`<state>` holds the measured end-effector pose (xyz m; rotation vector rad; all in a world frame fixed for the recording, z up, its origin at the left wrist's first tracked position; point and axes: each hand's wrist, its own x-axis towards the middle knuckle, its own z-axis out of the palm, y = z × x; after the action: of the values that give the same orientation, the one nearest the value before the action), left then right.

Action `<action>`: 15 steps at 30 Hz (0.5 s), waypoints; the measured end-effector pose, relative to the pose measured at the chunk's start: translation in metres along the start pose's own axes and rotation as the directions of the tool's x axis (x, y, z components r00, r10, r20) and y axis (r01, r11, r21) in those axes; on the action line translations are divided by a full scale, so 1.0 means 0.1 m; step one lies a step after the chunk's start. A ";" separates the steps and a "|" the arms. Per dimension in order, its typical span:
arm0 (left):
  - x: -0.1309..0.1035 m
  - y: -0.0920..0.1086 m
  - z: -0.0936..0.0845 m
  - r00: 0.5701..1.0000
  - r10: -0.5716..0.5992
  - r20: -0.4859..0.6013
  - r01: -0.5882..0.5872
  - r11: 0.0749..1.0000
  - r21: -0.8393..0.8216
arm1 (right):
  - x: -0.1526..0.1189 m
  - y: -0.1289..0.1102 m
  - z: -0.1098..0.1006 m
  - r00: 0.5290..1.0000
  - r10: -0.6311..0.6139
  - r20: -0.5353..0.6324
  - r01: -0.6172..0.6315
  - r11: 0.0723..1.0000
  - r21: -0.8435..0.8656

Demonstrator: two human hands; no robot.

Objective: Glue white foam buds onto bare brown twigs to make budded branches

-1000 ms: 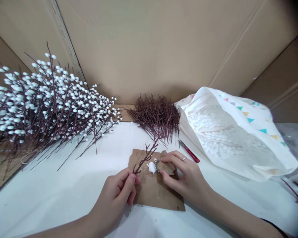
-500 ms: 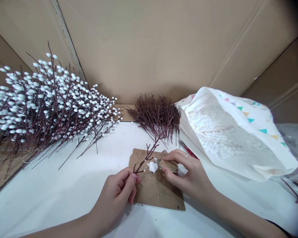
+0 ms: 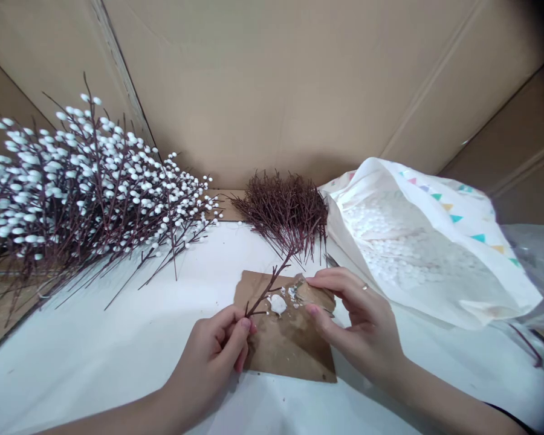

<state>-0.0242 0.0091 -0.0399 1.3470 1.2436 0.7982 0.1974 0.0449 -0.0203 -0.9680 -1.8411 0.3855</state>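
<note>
My left hand point(image 3: 220, 347) is closed on the end of a bare brown twig point(image 3: 275, 275), which slants up and right over a brown cardboard piece point(image 3: 290, 353). A white blob of paste point(image 3: 278, 304) lies on the cardboard, with small white specks around it. My right hand point(image 3: 358, 311) is at the cardboard's upper right, thumb and forefinger apart beside a crumpled tan piece smeared with white point(image 3: 315, 295). The fingers look loose around that piece, with no firm grip on it.
Stems with white buds point(image 3: 95, 181) fill the left side. Bare brown twigs point(image 3: 285, 211) are bunched at the back centre. An open white bag point(image 3: 494, 278) holding white buds lies at the right, near a dark pointed tool point(image 3: 330, 261). Cardboard walls point(image 3: 276, 78) stand behind.
My right hand has shifted slightly right, and its thumb and forefinger have loosened from the tan piece. The twig's side branch now reaches close to the paste. My left hand has barely moved.
</note>
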 end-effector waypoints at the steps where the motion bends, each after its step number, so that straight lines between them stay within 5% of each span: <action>1: 0.00 -0.01 0.00 1.000 -0.001 0.004 0.001 1.000 0.002 | 0.00 0.00 0.01 1.000 0.005 0.013 -0.005 1.000 -0.001; 15: 0.02 -0.02 0.01 1.000 0.000 0.008 0.000 1.000 -0.029 | 0.02 0.04 0.03 0.999 0.050 0.004 -0.049 0.998 -0.038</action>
<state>-0.0237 0.0102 -0.0425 1.3255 1.2216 0.8077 0.1960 0.0494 -0.0227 -1.0412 -1.8376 0.3841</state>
